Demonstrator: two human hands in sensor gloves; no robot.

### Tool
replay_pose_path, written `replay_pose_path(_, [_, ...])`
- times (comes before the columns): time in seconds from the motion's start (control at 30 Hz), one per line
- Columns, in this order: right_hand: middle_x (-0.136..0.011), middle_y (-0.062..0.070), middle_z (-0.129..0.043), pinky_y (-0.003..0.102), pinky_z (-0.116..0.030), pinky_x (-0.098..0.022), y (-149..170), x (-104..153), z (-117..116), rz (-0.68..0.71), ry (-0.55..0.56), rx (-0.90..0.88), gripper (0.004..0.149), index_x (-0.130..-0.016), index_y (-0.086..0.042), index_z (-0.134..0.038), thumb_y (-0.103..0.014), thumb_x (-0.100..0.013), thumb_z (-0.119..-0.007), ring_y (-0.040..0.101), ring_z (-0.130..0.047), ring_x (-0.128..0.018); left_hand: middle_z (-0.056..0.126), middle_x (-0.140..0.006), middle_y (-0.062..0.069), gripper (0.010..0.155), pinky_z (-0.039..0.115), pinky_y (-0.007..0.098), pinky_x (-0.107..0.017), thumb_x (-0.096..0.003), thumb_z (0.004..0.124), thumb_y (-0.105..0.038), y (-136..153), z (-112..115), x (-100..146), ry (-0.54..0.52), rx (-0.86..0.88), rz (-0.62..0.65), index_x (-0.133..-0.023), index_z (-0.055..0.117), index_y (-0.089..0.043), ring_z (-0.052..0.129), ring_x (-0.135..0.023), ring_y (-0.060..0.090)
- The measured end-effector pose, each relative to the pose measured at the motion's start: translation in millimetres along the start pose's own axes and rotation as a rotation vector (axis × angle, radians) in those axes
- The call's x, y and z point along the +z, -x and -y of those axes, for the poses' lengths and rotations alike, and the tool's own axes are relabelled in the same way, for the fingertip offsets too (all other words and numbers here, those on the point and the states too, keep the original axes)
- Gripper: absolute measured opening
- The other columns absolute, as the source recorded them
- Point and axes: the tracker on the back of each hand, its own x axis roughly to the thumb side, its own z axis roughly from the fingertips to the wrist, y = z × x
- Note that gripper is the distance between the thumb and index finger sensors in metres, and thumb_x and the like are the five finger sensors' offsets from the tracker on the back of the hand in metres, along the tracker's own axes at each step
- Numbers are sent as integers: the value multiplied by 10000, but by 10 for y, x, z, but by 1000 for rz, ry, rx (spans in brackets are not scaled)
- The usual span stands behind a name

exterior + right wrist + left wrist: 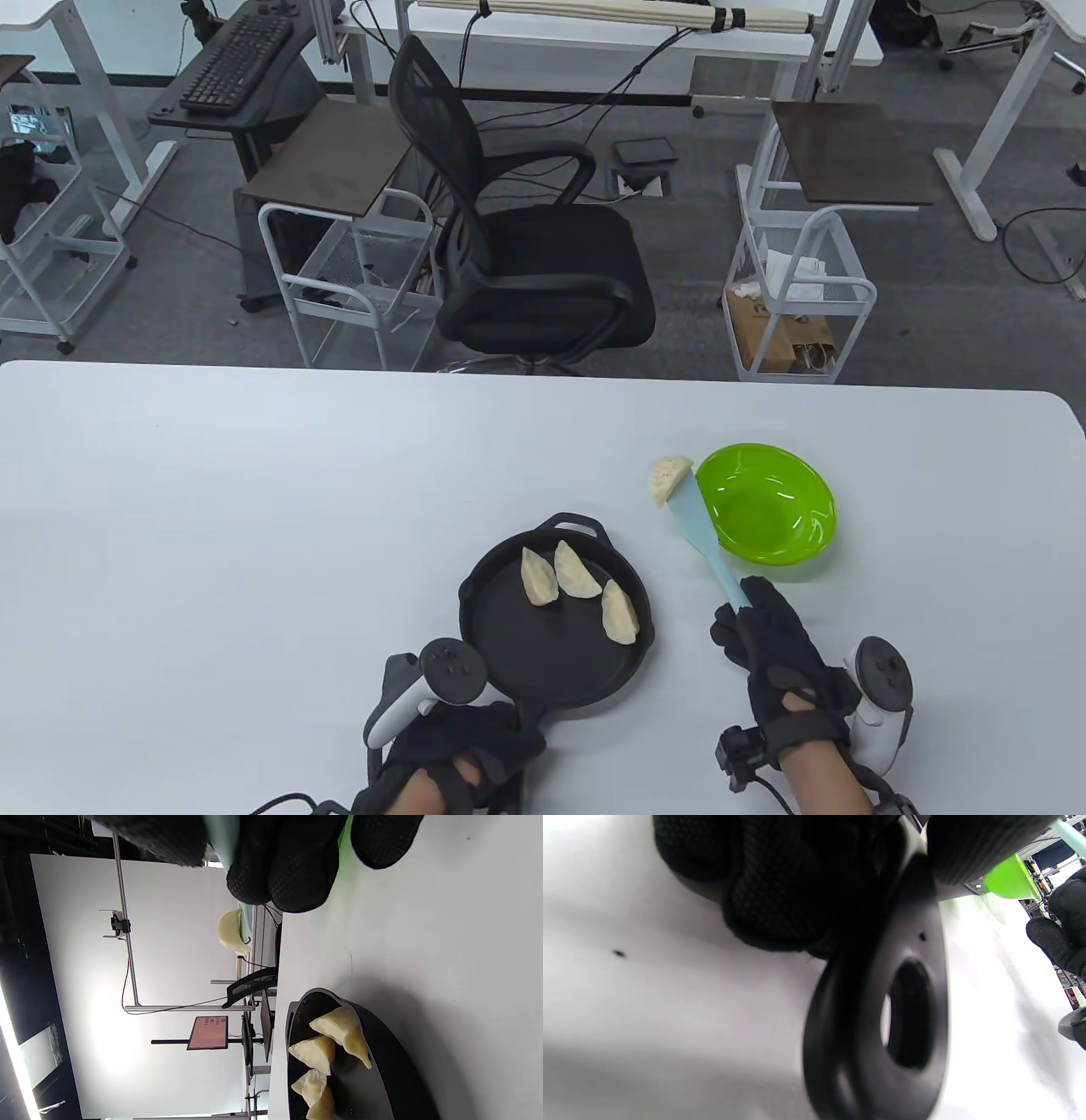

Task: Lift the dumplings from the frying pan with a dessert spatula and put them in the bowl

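A black frying pan [543, 654] sits near the table's front with three dumplings [577, 586] in it. My left hand [475, 747] grips the pan's handle [878, 1035] at the front. My right hand [768, 645] holds the light blue dessert spatula [700, 531] by its handle. One dumpling [666, 477] lies on the spatula's blade, lifted beside the left rim of the green bowl [768, 514]. The bowl holds nothing that I can see. In the right wrist view the lifted dumpling [231, 931] shows beyond my fingers [280, 861], and the pan's dumplings [335, 1035] lie below.
The white table [254, 526] stretches wide to the left of the pan. Beyond its far edge stand a black office chair [526, 246] and white wire carts [802, 289].
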Motion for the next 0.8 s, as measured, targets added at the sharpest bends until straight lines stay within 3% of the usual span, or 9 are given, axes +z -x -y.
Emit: replay_pose_path(0.8, [-1041, 128, -627, 632, -507, -741, 81, -49, 210, -33, 117, -18, 611, -1098, -191, -400, -400, -592, -671, 380, -734, -887, 1073, -615, -60, 658, 775, 445, -507, -475, 758, -642, 7, -5, 4, 4, 5, 3, -977, 697, -222, 1025, -421, 190])
